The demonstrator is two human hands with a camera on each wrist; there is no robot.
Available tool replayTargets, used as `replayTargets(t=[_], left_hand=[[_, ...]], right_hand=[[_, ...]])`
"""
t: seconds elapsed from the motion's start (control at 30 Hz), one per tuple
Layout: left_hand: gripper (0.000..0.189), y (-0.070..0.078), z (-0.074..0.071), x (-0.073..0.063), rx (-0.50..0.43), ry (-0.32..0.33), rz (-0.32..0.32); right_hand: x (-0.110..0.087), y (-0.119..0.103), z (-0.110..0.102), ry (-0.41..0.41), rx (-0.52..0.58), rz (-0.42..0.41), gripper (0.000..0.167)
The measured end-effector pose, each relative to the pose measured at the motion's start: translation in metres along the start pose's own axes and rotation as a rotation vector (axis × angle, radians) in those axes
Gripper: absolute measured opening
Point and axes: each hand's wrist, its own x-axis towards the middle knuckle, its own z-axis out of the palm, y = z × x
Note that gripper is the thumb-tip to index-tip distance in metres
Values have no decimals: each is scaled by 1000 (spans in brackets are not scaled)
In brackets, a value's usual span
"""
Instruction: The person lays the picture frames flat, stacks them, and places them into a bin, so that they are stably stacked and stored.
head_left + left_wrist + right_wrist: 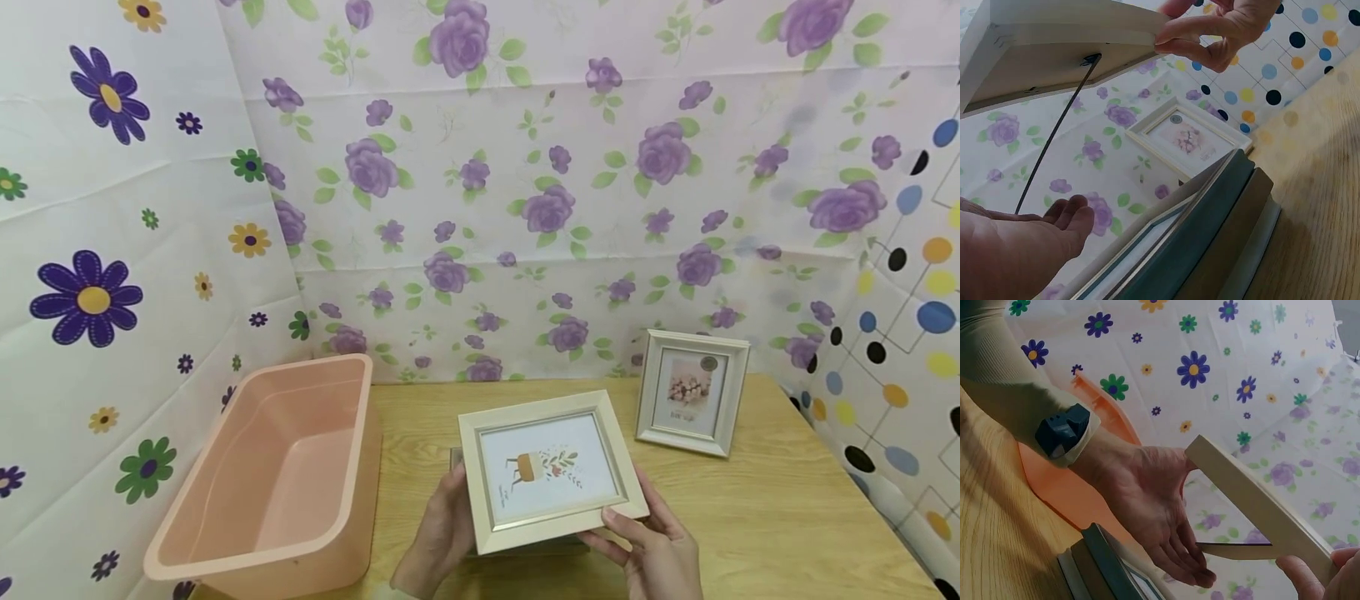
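Observation:
A cream picture frame (555,467) with a printed plant picture is held tilted above a stack of frames (1210,237). My right hand (648,546) pinches its lower right corner between thumb and fingers. Behind its left side is my left hand (444,525), palm up with fingers extended in the right wrist view. The frame's support leg (1057,134) stands out from its back, and its free end reaches the left fingers (1179,556). In the head view the frame covers most of the stack and part of the left hand.
A pink plastic tub (360,467) stands at the left of the wooden table (795,500). A white picture frame (690,392) with a flower picture stands upright at the back right. Patterned sheets (487,208) hang behind and at both sides.

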Motion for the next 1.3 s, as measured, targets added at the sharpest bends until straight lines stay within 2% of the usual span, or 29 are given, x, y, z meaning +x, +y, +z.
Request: replayTargets(t=[0.23,0.4,0.5,0.77,0.9,1.0,1.13,1.2,1.3], left_hand=[[74,3,-5,-4,17,-8,49],[74,8,-8,-5,35,-3,76],[74,10,-7,-7,71,30,99],[87,15,0,-23,261,100,215],[97,15,3,-30,371,127,216],[112,14,5,-35,504,142,180],[141,10,5,-40,832,160,149],[151,7,5,-40,1000,183,177],[154,3,5,-39,1154,226,274]], right_hand=[[2,5,-2,15,-3,-18,85],[5,8,-3,40,-22,-16,88],[7,10,-3,51,-32,-18,88],[10,14,0,71,-44,-38,88],[11,15,1,81,-45,-43,89],[12,16,1,83,-46,-46,89],[13,17,2,82,-70,-49,90],[14,17,3,75,-88,-48,90],[14,18,4,34,-125,-55,91]])
